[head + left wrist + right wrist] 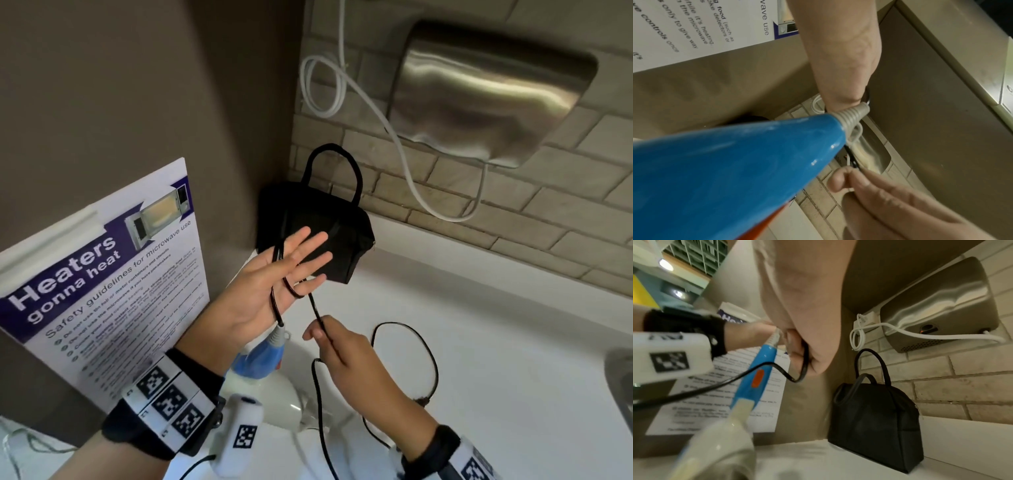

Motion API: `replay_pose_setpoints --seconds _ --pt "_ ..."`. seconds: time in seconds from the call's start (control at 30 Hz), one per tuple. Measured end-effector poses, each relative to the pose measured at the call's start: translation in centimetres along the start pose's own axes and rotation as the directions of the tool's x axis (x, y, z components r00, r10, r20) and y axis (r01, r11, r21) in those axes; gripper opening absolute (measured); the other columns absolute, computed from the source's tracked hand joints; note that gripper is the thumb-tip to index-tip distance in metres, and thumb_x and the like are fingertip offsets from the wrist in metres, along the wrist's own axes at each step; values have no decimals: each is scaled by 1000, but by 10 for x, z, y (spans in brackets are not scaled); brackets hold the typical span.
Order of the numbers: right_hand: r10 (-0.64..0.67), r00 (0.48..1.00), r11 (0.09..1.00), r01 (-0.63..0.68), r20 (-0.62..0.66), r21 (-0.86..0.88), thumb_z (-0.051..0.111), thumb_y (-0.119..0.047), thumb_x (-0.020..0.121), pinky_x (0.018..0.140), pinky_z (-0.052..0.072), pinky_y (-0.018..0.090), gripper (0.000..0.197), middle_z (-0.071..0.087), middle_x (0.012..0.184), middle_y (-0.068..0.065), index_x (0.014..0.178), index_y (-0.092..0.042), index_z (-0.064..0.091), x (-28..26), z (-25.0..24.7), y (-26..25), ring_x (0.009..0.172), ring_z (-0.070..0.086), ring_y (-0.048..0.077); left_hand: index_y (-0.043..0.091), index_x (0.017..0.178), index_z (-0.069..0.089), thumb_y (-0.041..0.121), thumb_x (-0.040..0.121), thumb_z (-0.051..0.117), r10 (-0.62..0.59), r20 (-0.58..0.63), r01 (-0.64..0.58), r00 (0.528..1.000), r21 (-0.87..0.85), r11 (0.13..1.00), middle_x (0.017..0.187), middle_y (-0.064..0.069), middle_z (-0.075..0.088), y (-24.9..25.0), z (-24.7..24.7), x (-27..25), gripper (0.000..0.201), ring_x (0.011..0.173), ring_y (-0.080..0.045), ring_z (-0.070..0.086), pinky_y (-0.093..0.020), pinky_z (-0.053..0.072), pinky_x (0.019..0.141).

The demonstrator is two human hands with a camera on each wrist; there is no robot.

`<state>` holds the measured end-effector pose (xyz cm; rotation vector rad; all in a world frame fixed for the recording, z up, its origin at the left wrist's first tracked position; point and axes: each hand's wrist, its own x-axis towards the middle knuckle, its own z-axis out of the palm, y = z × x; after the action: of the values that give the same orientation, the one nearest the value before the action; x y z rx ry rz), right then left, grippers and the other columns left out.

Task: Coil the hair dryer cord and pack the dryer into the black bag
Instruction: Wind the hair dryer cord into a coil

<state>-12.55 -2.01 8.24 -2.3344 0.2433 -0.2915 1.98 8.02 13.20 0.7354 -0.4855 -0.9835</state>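
The black bag (346,246) stands upright in the counter's back corner, handles up, also in the right wrist view (873,421). My left hand (291,270) is held flat in front of it, fingers straight, with the black cord (428,356) looped round the palm. The hair dryer's blue handle (265,356) and white body hang just below that hand; the handle fills the left wrist view (735,170). My right hand (322,334) pinches the cord a little below the left hand. The rest of the cord trails in a loose loop on the counter, ending in the plug (423,399).
A steel hand dryer (489,96) with a white cable (342,89) hangs on the tiled wall above the white counter (496,308). A microwave safety poster (102,274) is on the left wall. A sink edge (620,377) shows at the far right.
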Motion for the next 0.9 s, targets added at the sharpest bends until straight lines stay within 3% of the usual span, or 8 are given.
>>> replay_pose_setpoints --seconds 0.2,0.3,0.4,0.47,0.53,0.63,0.77,0.9 --pt "-12 998 988 21 56 -155 35 -31 101 61 39 28 22 50 62 -11 107 -23 55 -16 -17 -22 55 43 10 18 150 20 27 96 37 60 -104 -43 993 163 986 147 1 46 -6 8 7 57 126 -26 54 -46 34 111" --pt "104 986 977 -76 132 -200 36 -32 100 61 41 31 17 43 51 -9 104 -30 52 -19 -26 -24 51 50 10 21 151 12 27 95 38 106 -112 -78 988 235 969 148 3 44 -6 11 8 62 124 -23 56 -44 35 111" --pt "280 930 955 -294 239 28 39 -24 100 66 49 29 20 56 59 -16 94 -29 57 -20 -34 -19 64 70 11 23 152 4 18 101 32 200 -156 -152 967 276 949 149 5 43 -4 8 8 58 123 -21 57 -42 35 111" --pt "327 899 916 -378 291 137 39 -20 100 61 46 20 24 59 67 -14 92 -27 60 -23 -37 -17 71 73 15 24 152 2 18 103 29 270 -189 -206 944 300 931 148 6 44 -2 6 8 56 123 -19 57 -40 36 110" --pt "313 889 881 -403 334 248 42 -19 100 61 45 17 21 56 60 -3 94 -26 62 -30 -41 -23 63 69 18 26 151 -2 20 104 27 328 -208 -244 921 348 905 146 8 47 1 2 8 56 124 -17 56 -38 36 110" --pt "292 861 821 -449 416 354 48 -21 98 50 43 18 15 50 55 -3 102 -26 62 -41 -48 -39 44 49 12 27 151 -4 19 104 27 354 -227 -250 907 386 888 141 8 52 7 -7 9 57 126 -16 54 -39 33 112" --pt "163 928 932 -257 336 257 47 -27 98 56 34 10 19 47 56 -14 106 -35 62 -54 -65 -64 52 40 1 25 152 2 28 103 28 322 -226 -217 919 391 894 132 6 61 15 -19 12 56 125 -17 55 -43 33 112" --pt "-30 992 987 10 125 162 44 -32 93 51 31 5 24 49 51 -22 101 -28 66 -44 -95 -92 47 43 1 18 151 0 31 102 26 262 -209 -171 942 373 912 131 -6 61 12 -4 11 57 121 -24 58 -47 34 111"
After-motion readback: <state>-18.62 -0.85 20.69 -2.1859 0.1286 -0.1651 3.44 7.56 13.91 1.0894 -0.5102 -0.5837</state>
